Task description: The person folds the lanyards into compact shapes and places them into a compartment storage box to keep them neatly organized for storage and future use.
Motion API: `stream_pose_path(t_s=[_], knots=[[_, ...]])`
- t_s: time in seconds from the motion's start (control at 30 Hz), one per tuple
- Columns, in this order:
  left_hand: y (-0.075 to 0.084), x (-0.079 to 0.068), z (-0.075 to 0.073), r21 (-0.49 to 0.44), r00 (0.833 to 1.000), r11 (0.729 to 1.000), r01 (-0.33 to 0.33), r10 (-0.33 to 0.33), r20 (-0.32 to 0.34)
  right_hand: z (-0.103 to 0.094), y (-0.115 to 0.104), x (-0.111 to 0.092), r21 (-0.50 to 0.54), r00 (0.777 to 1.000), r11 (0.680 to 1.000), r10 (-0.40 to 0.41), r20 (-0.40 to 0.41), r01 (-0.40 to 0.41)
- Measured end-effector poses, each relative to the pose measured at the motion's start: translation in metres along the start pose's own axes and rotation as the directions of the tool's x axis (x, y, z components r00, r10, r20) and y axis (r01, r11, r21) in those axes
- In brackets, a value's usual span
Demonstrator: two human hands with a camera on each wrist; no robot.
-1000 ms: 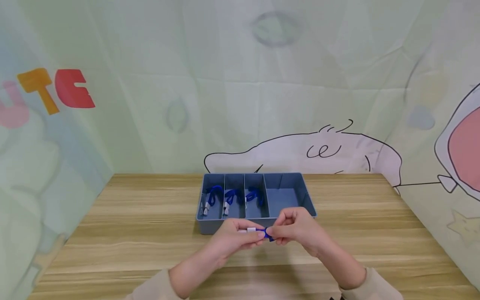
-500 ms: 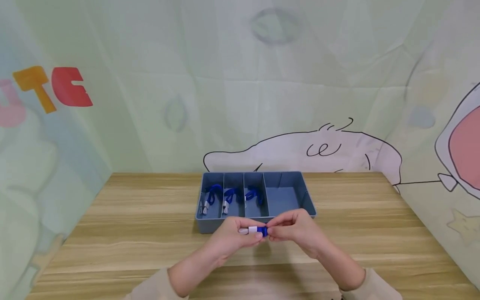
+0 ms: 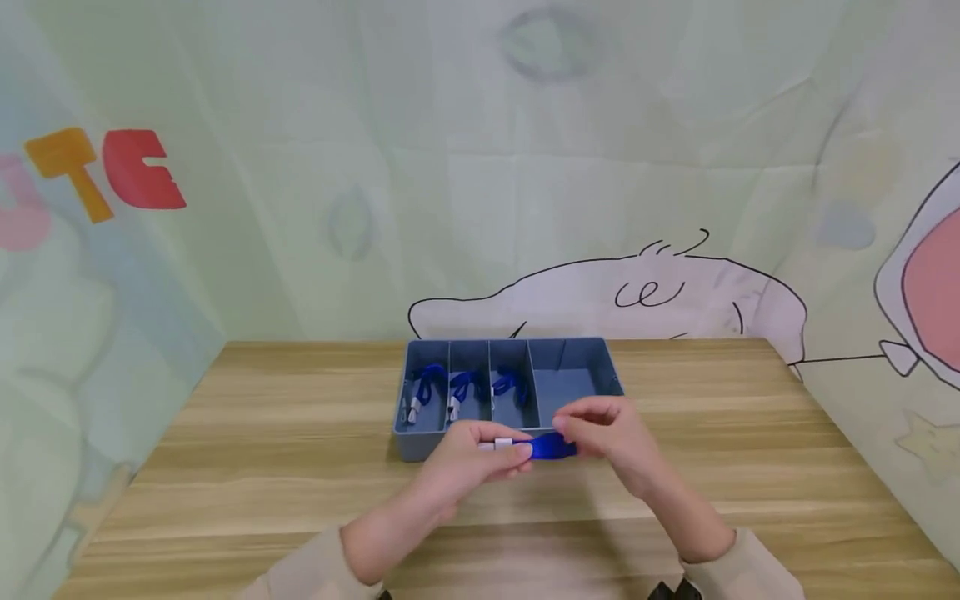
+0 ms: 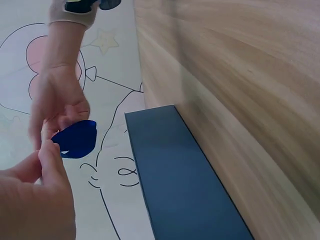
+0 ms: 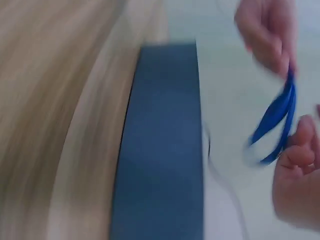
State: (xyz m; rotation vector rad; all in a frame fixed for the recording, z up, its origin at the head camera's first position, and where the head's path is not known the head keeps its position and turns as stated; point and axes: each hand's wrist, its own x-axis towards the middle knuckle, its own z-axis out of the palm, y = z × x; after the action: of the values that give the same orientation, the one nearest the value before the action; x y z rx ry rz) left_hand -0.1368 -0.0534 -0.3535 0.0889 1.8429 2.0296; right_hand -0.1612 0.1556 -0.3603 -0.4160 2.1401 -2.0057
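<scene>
In the head view my left hand point(image 3: 465, 458) pinches a folded blue lanyard point(image 3: 551, 447) by its white clasp end, thumb on top. The blue strap stands out from those fingertips as a loose loop, plain in the left wrist view as well. My right hand point(image 3: 618, 437) is at the far end of the loop, fingers curled at the strap. From the right wrist view, the fingertips point(image 5: 295, 147) of that hand meet one strand of the lanyard. Both hands are raised in front of a grey-blue divided tray point(image 3: 420, 446).
Three narrow compartments of the tray each hold a blue lanyard point(image 3: 429, 385) with a pale clasp; the wide compartment point(image 3: 570, 379) is at the right. Under the tray is a wood-grain table point(image 3: 300, 467). A printed cloth point(image 3: 450, 167) hangs behind.
The blue strap has spread from a tight bundle at the fingertips into a wider loop. My right hand has moved right and slightly up, away from the left.
</scene>
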Motion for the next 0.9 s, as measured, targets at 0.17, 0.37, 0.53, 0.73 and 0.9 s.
stream_pose_path(t_s=[0.17, 0.37, 0.53, 0.73, 0.9], knots=[[0.006, -0.001, -0.002, -0.007, 1.000, 1.000, 0.005, -0.005, 0.019, -0.027, 0.016, -0.002, -0.147, 0.983, 0.974, -0.161, 0.086, 0.172], [0.009, -0.002, -0.002, -0.071, 0.999, 0.997, 0.034, -0.030, 0.045, -0.032, 0.029, -0.005, -0.304, 0.971, 0.931, -0.148, 0.190, 0.201], [0.008, -0.001, -0.003, -0.152, 0.997, 0.987, 0.059, -0.051, 0.056, -0.030, 0.032, -0.005, -0.293, 0.974, 0.935, -0.156, 0.164, 0.199], [0.001, 0.003, -0.010, -0.228, 0.995, 0.970, 0.080, -0.063, 0.081, -0.031, 0.026, -0.007, -0.095, 0.948, 0.986, -0.106, 0.301, 0.140], [-0.001, 0.004, -0.016, -0.188, 0.993, 0.979, 0.076, -0.057, 0.106, -0.031, 0.023, -0.007, 0.061, 0.826, 0.997, 0.005, 0.564, -0.048]])
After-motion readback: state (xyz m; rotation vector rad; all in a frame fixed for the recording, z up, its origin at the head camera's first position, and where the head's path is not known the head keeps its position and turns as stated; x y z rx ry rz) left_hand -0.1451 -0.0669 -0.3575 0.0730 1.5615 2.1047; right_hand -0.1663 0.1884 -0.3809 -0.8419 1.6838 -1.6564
